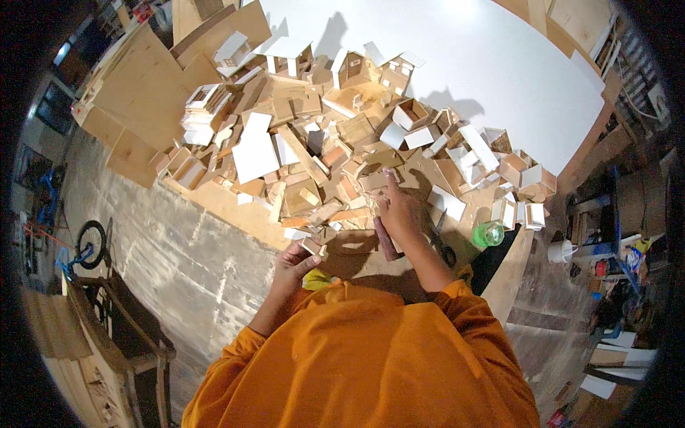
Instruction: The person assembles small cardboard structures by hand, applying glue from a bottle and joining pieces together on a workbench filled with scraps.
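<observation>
your left hand (289,267) pinches a small wooden piece (313,247) between thumb and fingers, at the near edge of the heap, in front of your orange top (357,357); your right hand (401,215) reaches into the heap of wood scraps (314,160), index finger stretched forward beside a flat wooden block (372,182); you cannot tell from this view whether its other fingers grip anything; a dark reddish-brown handle (386,240) lies just below that hand; a green bottle (488,234) is to its right; little model houses (287,50) stand beyond the scraps, near a white board (457,57)
</observation>
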A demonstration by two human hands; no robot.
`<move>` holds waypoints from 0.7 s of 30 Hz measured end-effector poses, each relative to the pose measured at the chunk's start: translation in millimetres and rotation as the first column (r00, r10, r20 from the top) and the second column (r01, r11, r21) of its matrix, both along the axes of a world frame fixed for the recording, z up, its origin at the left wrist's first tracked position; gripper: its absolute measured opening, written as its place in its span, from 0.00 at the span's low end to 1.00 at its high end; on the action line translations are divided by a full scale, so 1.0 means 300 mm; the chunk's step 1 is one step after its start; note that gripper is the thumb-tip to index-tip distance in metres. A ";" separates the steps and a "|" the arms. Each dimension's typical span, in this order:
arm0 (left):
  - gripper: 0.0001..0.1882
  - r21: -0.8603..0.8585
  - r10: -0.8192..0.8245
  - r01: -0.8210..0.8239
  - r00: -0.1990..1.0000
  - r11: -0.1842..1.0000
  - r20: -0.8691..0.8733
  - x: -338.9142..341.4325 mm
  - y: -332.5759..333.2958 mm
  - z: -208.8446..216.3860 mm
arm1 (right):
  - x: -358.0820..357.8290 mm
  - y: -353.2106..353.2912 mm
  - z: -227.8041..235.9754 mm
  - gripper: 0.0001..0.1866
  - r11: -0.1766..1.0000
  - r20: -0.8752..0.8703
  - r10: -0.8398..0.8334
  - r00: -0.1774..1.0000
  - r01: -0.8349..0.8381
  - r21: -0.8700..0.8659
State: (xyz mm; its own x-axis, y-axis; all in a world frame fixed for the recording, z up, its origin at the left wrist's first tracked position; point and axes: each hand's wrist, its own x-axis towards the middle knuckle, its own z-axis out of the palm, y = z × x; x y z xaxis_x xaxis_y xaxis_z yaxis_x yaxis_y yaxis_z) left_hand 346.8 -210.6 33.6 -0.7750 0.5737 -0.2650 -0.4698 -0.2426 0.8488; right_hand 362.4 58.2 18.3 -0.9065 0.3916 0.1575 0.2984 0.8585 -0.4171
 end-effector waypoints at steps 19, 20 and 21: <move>0.14 -0.048 0.025 -0.024 0.999 0.999 0.039 -0.015 -0.024 -0.019 | 0.017 0.027 0.031 0.40 0.942 -0.171 -0.051 0.984 -0.009 -0.335; 0.14 -0.027 0.044 -0.043 0.998 0.999 0.042 -0.014 -0.026 -0.025 | 0.036 0.036 0.027 0.40 0.936 -0.185 -0.046 0.982 -0.023 -0.351; 0.14 -0.020 0.042 -0.041 0.998 0.999 0.042 -0.015 -0.030 -0.030 | 0.051 0.043 0.023 0.40 0.929 -0.198 -0.040 0.979 -0.036 -0.367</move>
State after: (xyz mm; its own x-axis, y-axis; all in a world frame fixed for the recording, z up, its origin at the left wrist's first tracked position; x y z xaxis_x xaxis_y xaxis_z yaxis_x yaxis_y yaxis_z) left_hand 342.4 -219.6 24.7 -0.7860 0.5356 -0.3088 -0.4951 -0.2462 0.8332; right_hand 377.8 71.2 25.3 -0.8706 0.4581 0.1791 0.1780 0.6329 -0.7535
